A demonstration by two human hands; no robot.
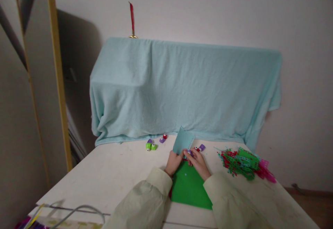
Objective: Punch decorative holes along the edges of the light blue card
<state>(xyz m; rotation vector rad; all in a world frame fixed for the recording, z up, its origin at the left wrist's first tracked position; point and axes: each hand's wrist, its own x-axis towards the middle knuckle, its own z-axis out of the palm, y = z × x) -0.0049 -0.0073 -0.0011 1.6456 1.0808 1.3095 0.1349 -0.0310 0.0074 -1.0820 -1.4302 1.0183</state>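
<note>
A light blue sheet [183, 141] stands tilted up in my left hand [174, 163], whose fingers are closed on its lower edge. Small holes run along the sheet's right edge. My right hand [198, 161] pinches a small purple craft punch [190, 152] at that edge, close to my left fingertips. Below both hands a green sheet [191, 191] lies flat on the white table [125, 173], with a bit of red showing at its left side. Just beyond my right hand lie a red punch [197, 149] and another purple punch [202, 147].
Green punches [151, 146] and a red punch [164, 136] sit with purple ones at the back. A pile of punched scraps [243, 163] lies on the right. Behind hangs a light blue cloth [182, 90]. A grey cable [83, 208] loops at the front left.
</note>
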